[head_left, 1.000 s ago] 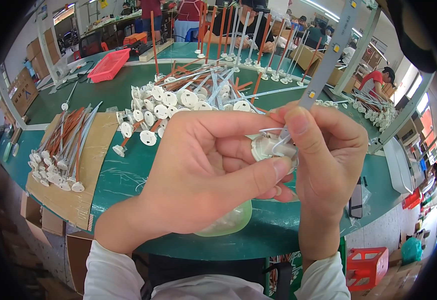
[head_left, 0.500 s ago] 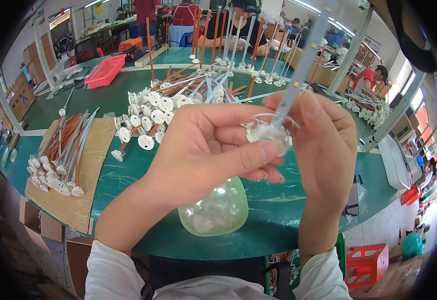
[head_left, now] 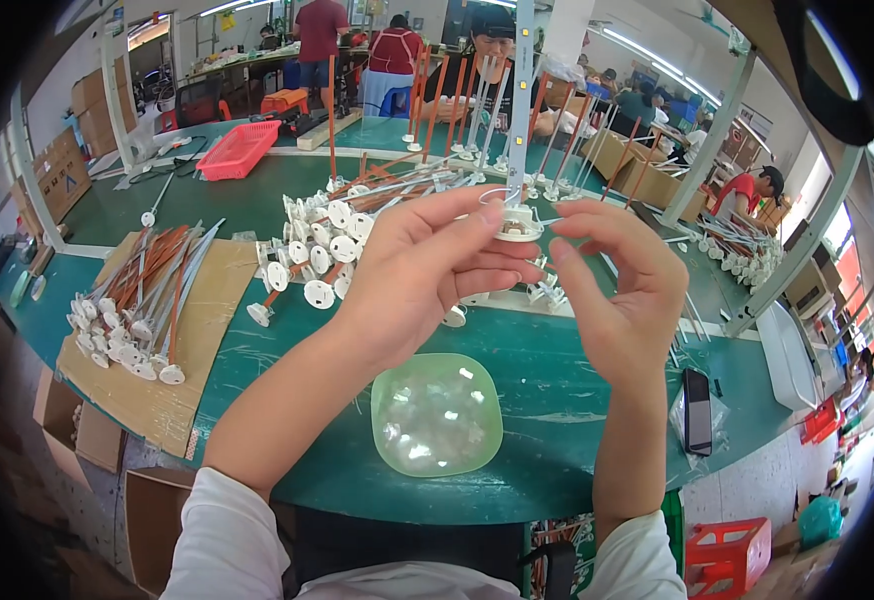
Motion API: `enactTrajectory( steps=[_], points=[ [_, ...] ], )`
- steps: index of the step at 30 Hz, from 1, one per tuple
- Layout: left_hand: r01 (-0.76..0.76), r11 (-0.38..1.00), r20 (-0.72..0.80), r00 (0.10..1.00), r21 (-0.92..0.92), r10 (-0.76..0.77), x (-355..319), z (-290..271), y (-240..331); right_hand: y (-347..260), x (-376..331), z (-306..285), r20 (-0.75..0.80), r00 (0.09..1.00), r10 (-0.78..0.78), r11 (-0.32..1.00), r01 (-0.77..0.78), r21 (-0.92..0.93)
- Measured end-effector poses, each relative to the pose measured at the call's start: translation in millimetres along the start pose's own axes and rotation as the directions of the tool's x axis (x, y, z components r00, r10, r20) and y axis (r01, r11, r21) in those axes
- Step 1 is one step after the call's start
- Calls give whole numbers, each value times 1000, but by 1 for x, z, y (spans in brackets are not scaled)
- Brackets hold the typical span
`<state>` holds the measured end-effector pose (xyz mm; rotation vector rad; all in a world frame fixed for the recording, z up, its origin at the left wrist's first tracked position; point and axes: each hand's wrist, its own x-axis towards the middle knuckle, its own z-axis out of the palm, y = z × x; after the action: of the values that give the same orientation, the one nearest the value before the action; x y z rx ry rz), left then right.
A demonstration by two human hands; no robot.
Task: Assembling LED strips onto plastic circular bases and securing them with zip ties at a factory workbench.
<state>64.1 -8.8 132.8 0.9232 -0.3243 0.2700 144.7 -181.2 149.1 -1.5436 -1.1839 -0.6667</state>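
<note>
My left hand (head_left: 412,260) pinches the white round base of an LED strip (head_left: 520,120) between thumb and fingers, above the table's middle. The strip stands upright from the base, and a thin white wire (head_left: 492,192) loops beside its foot. Close to the right side of the base is my right hand (head_left: 622,275), thumb and forefinger apart, with nothing visible between them. Below my hands sits a light green bowl (head_left: 496,415) of small clear pieces, too shiny to make out singly.
Piled strips with white round bases (head_left: 319,293) lie beyond my left hand; more rest on a cardboard sheet (head_left: 222,345) at left. Several stand upright at the back. A red basket (head_left: 240,150) and a phone (head_left: 697,410) are also on the green table. A co-worker (head_left: 492,60) sits opposite.
The held strip has gone from leaning right to upright, and its base has moved up and left. My right hand has come away from the strip's foot, and its fingers have parted.
</note>
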Motion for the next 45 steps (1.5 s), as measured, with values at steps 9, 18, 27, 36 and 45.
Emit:
enactTrajectory(
  steps=[9,18,27,36,45],
  points=[
    [-58,979,-33,997,194,65,5,-10,-17,3,-3,11,3,1000,-17,1000,17,10],
    [57,975,-140,990,216,-26,1,-43,-39,27,-42,26,51,976,211,972,-215,95],
    [141,977,-266,959,162,-94,-42,-74,-44,26,-101,39,848,525,78,997,-63,-52],
    [288,947,-195,946,146,-258,-81,-66,-56,23,-113,35,860,502,88,989,-150,-14],
    [308,920,-338,916,242,-218,-77,-77,-60,24,-121,45,737,665,123,987,-159,-21]
  ],
)
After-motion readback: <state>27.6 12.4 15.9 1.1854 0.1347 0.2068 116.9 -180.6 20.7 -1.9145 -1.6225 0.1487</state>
